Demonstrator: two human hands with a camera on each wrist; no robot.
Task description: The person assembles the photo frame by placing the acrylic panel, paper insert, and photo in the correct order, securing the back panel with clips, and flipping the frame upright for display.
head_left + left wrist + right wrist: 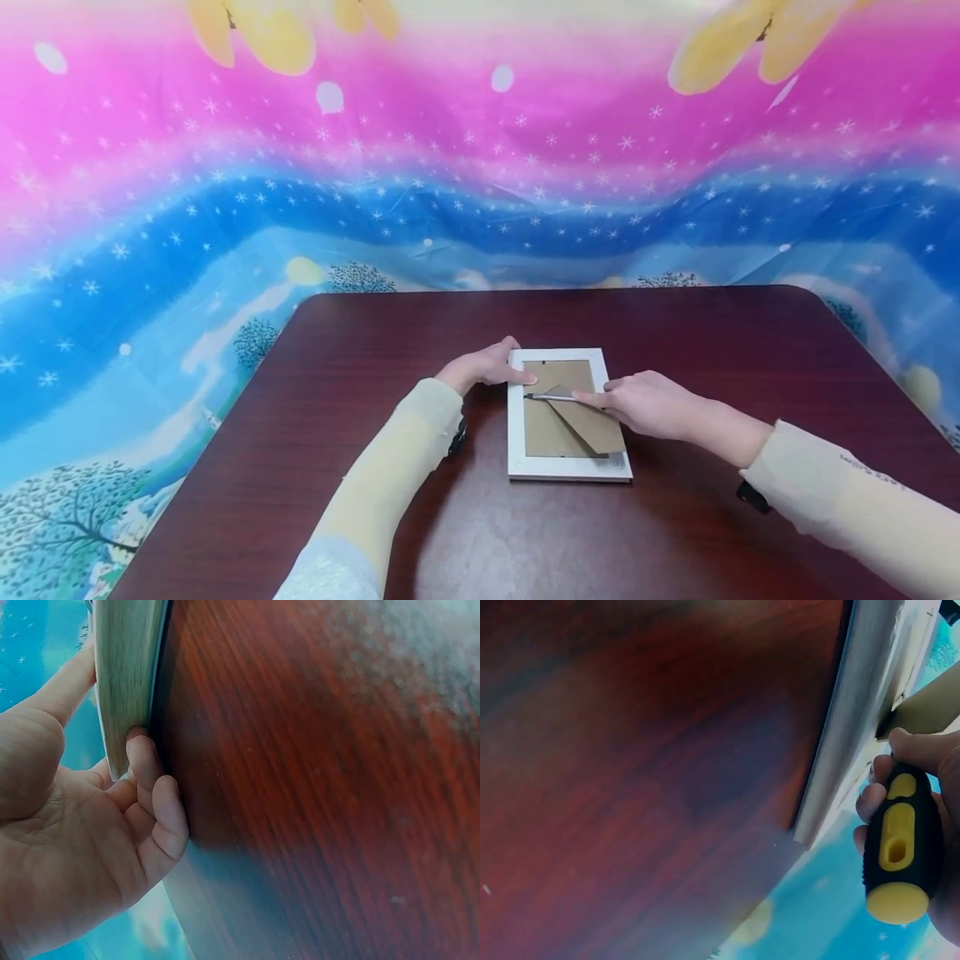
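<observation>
A white picture frame [517, 437] lies face down on the table, its brown backing board [542, 432] and slanted easel stand [596, 423] facing up. My left hand [489, 365] grips the frame's far left corner, thumb on the back and fingers against the side edge; the left wrist view shows those fingers [154, 780] at the wooden edge. In my right hand [654, 406] is a screwdriver [897, 840] with a black and yellow handle. Its metal shaft [552, 397] crosses over the backing, and the tip lies by the inner left border. Whether the tip touches a tab is too small to tell.
The dark red-brown wooden table [390, 333] extends around the frame on all sides. Behind it hangs a pink and blue printed cloth [480, 167], which also drops past the table's left and right edges.
</observation>
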